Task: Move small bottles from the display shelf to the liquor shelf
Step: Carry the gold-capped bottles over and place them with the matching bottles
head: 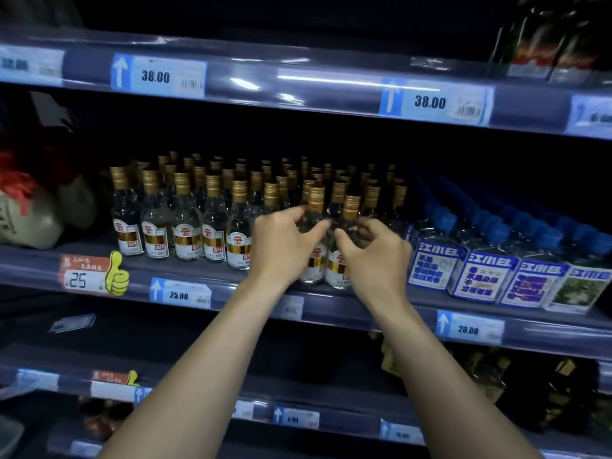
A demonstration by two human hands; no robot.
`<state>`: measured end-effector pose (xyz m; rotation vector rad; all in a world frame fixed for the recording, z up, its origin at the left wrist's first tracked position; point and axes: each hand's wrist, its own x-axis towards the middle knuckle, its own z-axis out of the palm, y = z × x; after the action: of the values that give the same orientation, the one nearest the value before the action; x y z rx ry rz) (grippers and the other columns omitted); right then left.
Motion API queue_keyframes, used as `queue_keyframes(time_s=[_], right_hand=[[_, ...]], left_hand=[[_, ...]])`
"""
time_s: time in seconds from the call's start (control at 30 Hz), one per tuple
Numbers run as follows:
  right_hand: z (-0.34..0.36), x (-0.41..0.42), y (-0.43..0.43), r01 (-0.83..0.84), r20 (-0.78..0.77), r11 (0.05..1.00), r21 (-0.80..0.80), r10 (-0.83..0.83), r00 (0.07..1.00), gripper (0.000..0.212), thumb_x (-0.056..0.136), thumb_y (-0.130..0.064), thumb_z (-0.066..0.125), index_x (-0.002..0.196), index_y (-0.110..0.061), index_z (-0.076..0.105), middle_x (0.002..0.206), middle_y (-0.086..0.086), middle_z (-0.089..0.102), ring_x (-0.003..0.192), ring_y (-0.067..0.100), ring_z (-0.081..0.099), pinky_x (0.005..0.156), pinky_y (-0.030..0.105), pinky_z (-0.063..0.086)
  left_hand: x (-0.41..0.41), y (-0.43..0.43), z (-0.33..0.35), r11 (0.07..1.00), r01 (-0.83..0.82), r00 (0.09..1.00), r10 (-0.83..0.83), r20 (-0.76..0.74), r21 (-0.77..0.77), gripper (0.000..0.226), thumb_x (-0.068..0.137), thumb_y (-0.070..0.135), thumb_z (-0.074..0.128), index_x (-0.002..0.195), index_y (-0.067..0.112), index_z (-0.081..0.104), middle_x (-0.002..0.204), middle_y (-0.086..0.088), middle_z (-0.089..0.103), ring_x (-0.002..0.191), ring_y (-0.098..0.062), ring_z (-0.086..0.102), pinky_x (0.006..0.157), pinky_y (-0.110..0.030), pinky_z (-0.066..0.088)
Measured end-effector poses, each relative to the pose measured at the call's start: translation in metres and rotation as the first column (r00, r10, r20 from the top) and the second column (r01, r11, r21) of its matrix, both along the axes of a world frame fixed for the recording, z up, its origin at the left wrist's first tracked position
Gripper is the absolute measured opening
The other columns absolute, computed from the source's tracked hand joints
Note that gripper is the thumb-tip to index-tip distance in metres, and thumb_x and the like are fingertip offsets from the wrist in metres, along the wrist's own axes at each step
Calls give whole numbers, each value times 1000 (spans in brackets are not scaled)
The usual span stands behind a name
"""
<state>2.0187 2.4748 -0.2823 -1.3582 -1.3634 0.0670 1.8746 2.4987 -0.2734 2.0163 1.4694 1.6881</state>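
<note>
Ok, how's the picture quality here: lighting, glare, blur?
Head view: dim, shelf recesses nearly black; glare streaks on the upper price strip; slight wide-angle bowing of shelf edges; blue-capped bottles soft; left hand, right hand and gold-capped bottles readable.

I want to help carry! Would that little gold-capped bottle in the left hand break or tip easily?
The gold-capped bottle looks like clear glass, so probably breakable. Tall and narrow, it may tip and knock its close-packed neighbours. It seems full, so likely heavy for its size.
</note>
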Motion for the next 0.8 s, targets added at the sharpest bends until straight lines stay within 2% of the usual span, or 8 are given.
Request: queue_keyframes(time_s=[0.1,0.2,0.3,0.43,0.5,0.6,0.67,0.8], right_hand=[[-2,1,8,-15,-20,1000,7,15,1000,36,87,-37,79,115,-15,75,83,-13,72,93,13,71,86,36,60],[-5,3,9,-51,-23,998,26,52,998,33,87,-36,79,113,-16,75,90,-10,76,88,6,72,84,34,61],[-6,10,7,-107,-37,994,-35,106,994,42,87,-44,78,121,-21,71,101,-17,73,98,5,70,91,32,59],[-12,24,-1,-156,-23,971,-179,154,988,62,81,-49,81,136,-27,60,116,-19,68,108,6,66,95,29,56],[-17,29,-2,-177,-5,952,-249,181,983,58,80,-45,83,131,-30,62,108,-21,67,103,6,67,89,24,56],[-20,32,-1,-214,-1,928,-303,224,974,52,79,-37,86,126,-30,65,96,-21,68,90,0,67,76,13,52],[-18,31,1,-215,-5,928,-304,224,975,51,79,-35,87,125,-28,66,94,-19,68,87,-1,67,72,9,50],[-16,24,6,-220,-12,927,-303,227,974,38,80,-32,87,111,-32,66,87,-19,69,84,-1,67,76,16,54]], left_hand=[[6,1,-3,999,-39,999,40,-36,16,32,89,40,76,107,15,80,90,4,80,77,-3,71,75,-21,57],[8,2,-7,998,-58,998,58,-8,30,41,89,39,76,118,10,76,96,1,80,75,-4,71,72,-11,49],[7,0,-13,997,-80,997,79,9,22,55,88,45,75,130,11,69,105,0,79,86,-3,71,75,-2,43],[8,-11,-28,988,-113,993,108,56,103,62,82,40,81,133,8,67,115,-4,76,103,-9,70,89,-10,51],[9,-17,-41,978,-143,988,132,75,155,57,79,33,86,126,5,71,115,-6,75,101,-15,72,90,-22,56],[9,-25,-64,976,-184,982,178,67,112,50,76,29,89,118,6,75,100,-1,74,85,-10,67,82,-15,54],[9,-25,-73,978,-197,980,196,23,67,49,73,28,91,115,6,75,95,-1,72,81,-9,64,79,-20,55],[7,-21,-72,973,-227,974,227,2,39,45,71,23,93,110,6,77,92,-2,75,80,-12,68,77,-23,58]])
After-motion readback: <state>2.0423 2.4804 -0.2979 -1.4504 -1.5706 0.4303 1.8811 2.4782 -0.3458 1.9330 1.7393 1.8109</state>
